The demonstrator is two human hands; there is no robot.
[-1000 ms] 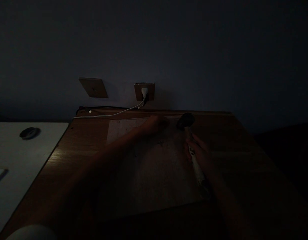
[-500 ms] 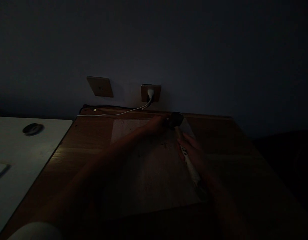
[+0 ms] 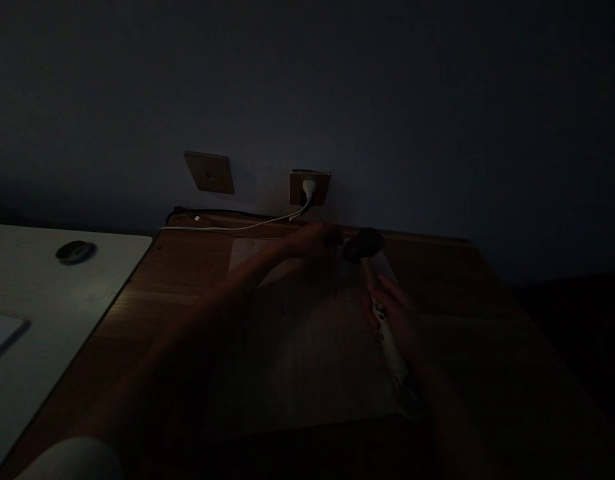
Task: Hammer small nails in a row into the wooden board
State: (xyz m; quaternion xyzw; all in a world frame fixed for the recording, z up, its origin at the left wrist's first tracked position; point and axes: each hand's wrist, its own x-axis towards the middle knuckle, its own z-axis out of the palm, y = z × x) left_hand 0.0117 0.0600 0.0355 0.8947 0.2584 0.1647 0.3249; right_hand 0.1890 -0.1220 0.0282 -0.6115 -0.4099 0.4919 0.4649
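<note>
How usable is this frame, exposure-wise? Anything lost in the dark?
Head view: badly underexposed, no glare. The white table and plug read best. The right hand around the handle of the hammer is dim but legible. What the left hand does at the far edge of the board is lost in shadow. The frame bottom is nearly black.

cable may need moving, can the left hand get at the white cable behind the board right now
Probably yes: the left hand lies at the far edge of the board, close to the white cable, nothing visible between. The right hand grips the hammer; dim light hides detail.
</note>
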